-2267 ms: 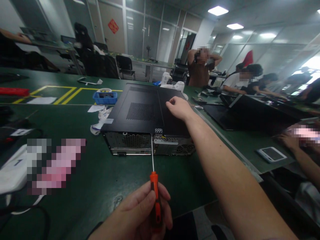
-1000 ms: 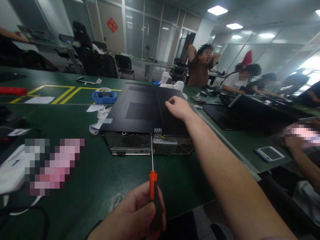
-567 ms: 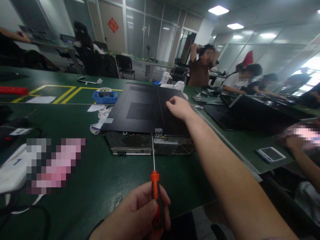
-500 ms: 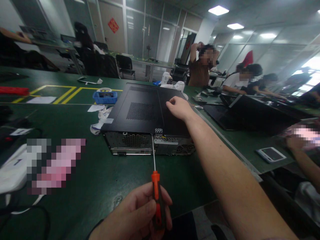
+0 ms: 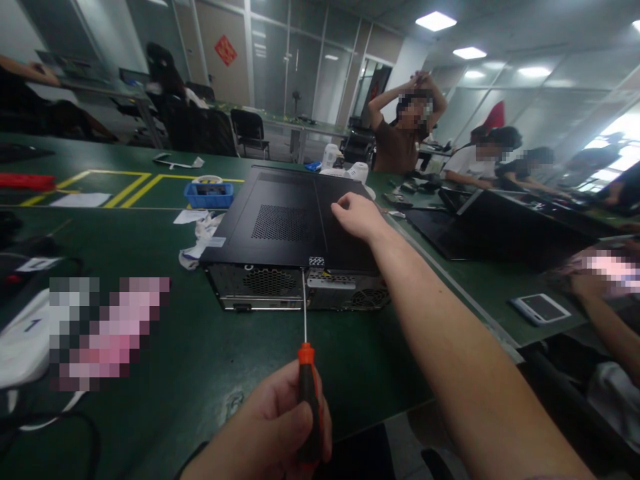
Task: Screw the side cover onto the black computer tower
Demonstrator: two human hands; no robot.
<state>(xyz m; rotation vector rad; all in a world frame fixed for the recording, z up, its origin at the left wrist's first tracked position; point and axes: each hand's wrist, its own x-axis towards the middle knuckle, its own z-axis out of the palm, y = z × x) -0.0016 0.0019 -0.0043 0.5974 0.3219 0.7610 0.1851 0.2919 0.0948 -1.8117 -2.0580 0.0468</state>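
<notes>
Black is the finish of the computer case [image 5: 280,190], which lies flat on the green bench [image 5: 200,347] with its rear panel [image 5: 270,283] facing me. My left hand [image 5: 287,417] is closed around the screwdriver [image 5: 306,373]; the shaft points away from me and reaches the upper edge of the rear panel, near the middle. My right hand [image 5: 357,215], fingers curled, rests on the right part of the case top; I cannot tell whether it grips anything. Left of the case stands the blue tray [image 5: 213,201], containing dark items [image 5: 214,190]. A pale ring [image 5: 207,179] sits at the far rim; whether inside, I cannot tell. Crumpled white material [image 5: 203,233] lies just beside the case's left edge. Right of the case, well apart, lies a white device [image 5: 541,308]. Bench surface extends from the case's near lower edge toward me, leaving room around the screwdriver handle.
</notes>
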